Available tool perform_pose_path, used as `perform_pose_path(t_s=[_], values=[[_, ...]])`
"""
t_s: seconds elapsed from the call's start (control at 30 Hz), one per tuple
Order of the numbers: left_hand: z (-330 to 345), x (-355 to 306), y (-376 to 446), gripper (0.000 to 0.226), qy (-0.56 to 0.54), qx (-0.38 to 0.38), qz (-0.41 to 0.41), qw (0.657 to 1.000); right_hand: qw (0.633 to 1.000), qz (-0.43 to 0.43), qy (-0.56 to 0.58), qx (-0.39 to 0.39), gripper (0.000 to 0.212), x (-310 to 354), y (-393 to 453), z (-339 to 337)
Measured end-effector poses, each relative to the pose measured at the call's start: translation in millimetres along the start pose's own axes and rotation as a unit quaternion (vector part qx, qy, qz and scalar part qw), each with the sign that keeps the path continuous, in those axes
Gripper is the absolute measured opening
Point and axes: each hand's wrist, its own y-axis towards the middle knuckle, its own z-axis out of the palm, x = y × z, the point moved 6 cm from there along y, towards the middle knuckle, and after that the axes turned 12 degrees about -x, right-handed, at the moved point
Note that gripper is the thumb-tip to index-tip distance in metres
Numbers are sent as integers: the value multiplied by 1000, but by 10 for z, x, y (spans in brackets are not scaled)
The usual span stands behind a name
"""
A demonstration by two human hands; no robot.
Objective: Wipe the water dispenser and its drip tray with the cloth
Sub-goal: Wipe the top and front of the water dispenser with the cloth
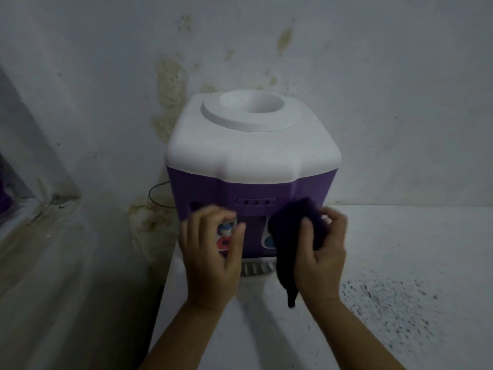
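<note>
A white bench [400, 263] is carrying the water dispenser [250, 156], which is standing at its 10 o'clock corner, close against the stained wall. The bench surface is showing dark speckles toward 4 o'clock. The grey ribbed drip tray [257, 268] is sitting at the dispenser's foot at 6 o'clock, just above the bench top.

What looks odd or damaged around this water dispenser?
The wall behind the water dispenser has yellow-brown blotches and flaking patches, like damp damage. The counter at right is peppered with dark specks. The dispenser itself sits upright, with no bottle in its top opening.
</note>
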Motion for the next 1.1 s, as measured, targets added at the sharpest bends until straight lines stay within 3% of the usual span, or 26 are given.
perform_pose_path(t_s=[0.1,0.23,0.27,0.4,0.47,0.6,0.67,0.77,0.83,1.0,1.1], values=[[134,-155,371,30,70,-27,105,992,995,-95,-16,-30,18,360,242,123],[248,-129,536,32,83,-21,128,988,972,-211,-99,29,24,486,202,376],[253,-117,540,31,83,-25,132,987,972,-208,-106,30,24,403,238,337],[273,-93,528,31,86,-26,140,986,993,-37,-100,-52,15,41,386,138],[279,-92,529,31,81,-33,140,986,989,-77,-119,-47,13,114,246,262],[285,-97,519,30,69,-45,140,987,973,-185,-133,35,17,233,70,360],[294,-108,511,29,71,-46,140,987,972,-183,-140,50,21,175,203,260],[285,-109,523,30,65,-58,136,987,984,-120,-129,7,16,150,305,205],[257,-104,539,31,60,-69,131,987,978,-160,-132,2,13,275,178,313],[167,-29,606,41,42,-52,151,986,938,-305,-141,87,16,448,-120,512],[144,45,585,45,46,-11,175,983,951,-277,-129,44,17,446,-38,421]])
